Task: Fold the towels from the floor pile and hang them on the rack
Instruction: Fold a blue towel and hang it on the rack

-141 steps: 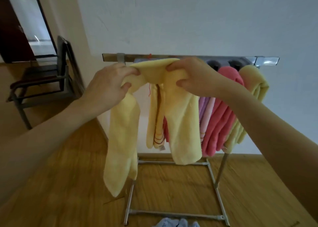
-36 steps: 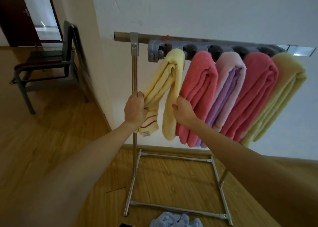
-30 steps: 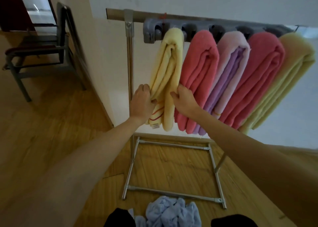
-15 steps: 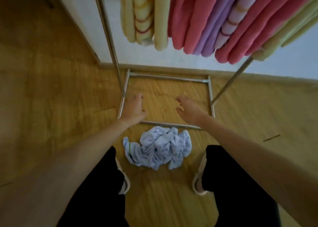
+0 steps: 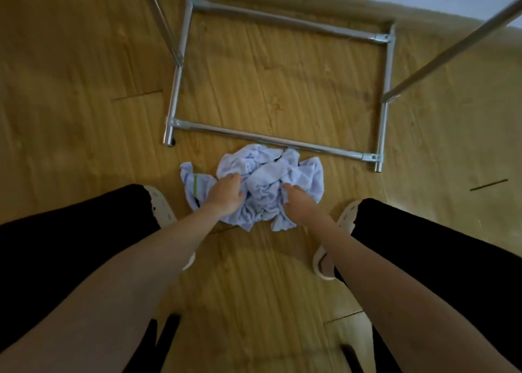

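You bent low over the light blue towel (image 5: 268, 180); it lay crumpled on the wooden floor (image 5: 84, 90), between your two pale shoes (image 5: 161, 203) and touching the near bar of the rack base (image 5: 271, 141). Your left hand (image 5: 226, 194) had its fingers curled into the folds on the left part; your right hand (image 5: 296, 203) gripped the cloth on the right part; both hands were closed on the towel, not spread. I judge that you took it at two places so that it would open when lifted, ready for folding; the rack top was out of view.
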The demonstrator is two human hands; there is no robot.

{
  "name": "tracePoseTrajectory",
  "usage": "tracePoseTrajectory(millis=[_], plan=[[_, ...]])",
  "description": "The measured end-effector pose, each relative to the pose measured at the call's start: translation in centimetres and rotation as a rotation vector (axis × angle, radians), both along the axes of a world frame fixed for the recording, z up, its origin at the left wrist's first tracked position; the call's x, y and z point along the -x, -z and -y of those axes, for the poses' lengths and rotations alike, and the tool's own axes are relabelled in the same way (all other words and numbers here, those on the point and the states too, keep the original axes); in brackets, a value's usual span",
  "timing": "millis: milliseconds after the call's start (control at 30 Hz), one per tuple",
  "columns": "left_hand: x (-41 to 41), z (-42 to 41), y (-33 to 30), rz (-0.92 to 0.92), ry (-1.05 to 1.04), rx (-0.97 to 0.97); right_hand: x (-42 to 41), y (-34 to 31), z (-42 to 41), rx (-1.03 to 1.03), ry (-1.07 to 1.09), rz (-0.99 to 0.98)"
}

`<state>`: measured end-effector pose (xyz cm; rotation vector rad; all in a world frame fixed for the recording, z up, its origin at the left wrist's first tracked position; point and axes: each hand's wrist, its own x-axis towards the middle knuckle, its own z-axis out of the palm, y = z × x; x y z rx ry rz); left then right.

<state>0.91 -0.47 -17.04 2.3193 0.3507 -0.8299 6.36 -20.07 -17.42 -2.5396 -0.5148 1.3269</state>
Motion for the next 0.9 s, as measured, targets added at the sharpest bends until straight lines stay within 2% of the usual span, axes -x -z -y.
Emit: tracePoseTrajectory(millis=[233,433,567,667,900], plan=[[-1.9,2.9,5.1,0.002,-0.218,0.061,-2.1,5.0,-1.0,0.033,0.001,0.162],[-2.6,4.1,6.5,-0.015,-0.442,0.141,-4.4,6.8,-0.9,0.022,-0.017,0.151],[-2.4,4.8,5.0,0.056,-0.656,0.238,-4.4,6.8,-0.7,0.097,-0.120,0.125],[-2.1,4.5,3.2,0.033,-0.893,0.369,-3.5,5.4,-0.6,-0.001,-0.058,0.102],[0.0,4.1,-2.7,0.087,-1.143,0.576,-0.2,-1.6,-0.3,-0.147,0.031,0.100]])
